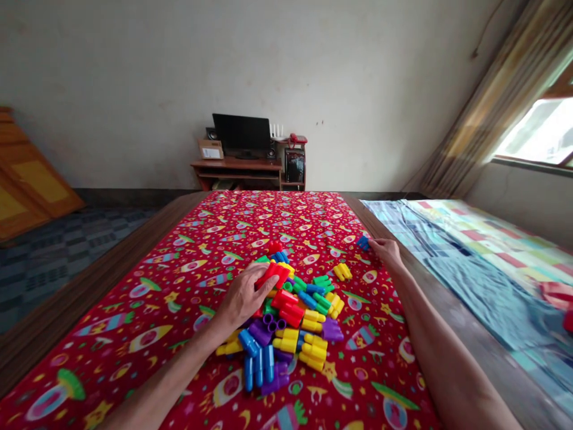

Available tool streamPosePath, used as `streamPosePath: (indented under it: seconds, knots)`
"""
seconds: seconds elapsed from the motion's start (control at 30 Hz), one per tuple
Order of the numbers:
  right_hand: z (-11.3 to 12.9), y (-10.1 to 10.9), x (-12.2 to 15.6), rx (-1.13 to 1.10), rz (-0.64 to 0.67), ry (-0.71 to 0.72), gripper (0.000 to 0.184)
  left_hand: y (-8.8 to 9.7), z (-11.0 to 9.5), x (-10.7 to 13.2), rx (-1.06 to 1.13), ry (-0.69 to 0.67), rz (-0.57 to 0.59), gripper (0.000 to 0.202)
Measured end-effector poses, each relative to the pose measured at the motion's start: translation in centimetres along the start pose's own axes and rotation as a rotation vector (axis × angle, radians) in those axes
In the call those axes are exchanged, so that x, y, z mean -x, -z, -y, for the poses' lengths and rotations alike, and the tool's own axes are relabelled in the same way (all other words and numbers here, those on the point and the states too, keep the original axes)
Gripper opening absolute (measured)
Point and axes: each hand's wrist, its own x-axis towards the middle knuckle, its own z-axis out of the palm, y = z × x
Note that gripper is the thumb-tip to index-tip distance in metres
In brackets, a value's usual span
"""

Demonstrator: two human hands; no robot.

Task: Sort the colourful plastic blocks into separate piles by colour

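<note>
A heap of plastic building blocks point(290, 322) in red, yellow, blue, green and purple lies on a red patterned cloth point(192, 239). My left hand point(244, 295) rests on the heap's left side, its fingers closed round a red block point(274, 275). My right hand point(385, 251) reaches out to the right edge of the cloth, where its fingertips pinch a small blue block point(363, 242). A yellow block point(342, 272) lies apart between the heap and my right hand.
The cloth covers a wooden table point(80, 286). A checked bedsheet point(470, 257) lies to the right. A desk point(242, 167) with a monitor stands at the far wall. A window with curtains point(492, 101) is on the right.
</note>
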Motion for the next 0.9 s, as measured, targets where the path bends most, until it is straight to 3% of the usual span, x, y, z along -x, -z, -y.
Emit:
streamPosePath:
  seconds: [0.1,0.23,0.3,0.4,0.5,0.6,0.73,0.8,0.9]
  knots:
    - [-0.1,0.2,0.0,0.11,-0.069,-0.001,0.036,0.1,0.1,0.0,-0.01,0.005,0.011,0.053]
    - [2.2,0.3,0.2,0.222,-0.127,0.093,0.038,0.1,0.1,0.0,-0.03,0.007,0.027,0.052]
    - [3.9,-0.1,0.8,0.25,-0.06,0.214,0.037,0.1,0.1,0.0,-0.036,0.009,0.032,0.051]
    - [6.4,-1.1,2.3,0.267,0.147,0.359,0.033,0.2,0.0,0.0,-0.032,0.008,0.041,0.051]
    - [7.8,-1.2,3.4,0.474,0.287,0.427,0.027,0.3,0.0,0.0,-0.019,-0.001,0.036,0.052]
    - [7.6,-0.1,3.2,0.709,0.232,0.322,0.027,0.4,0.0,0.0,-0.01,-0.013,0.027,0.051]
    - [5.6,1.6,2.0,0.824,0.202,0.123,0.03,0.3,0.0,0.0,0.0,-0.015,0.016,0.05]
    - [4.4,1.9,1.7,0.815,0.233,0.13,0.032,0.3,0.1,0.0,-0.001,-0.015,0.011,0.05]
    - [3.0,1.4,1.6,0.757,0.252,0.252,0.041,0.3,0.2,0.1,-0.008,-0.007,0.015,0.051]
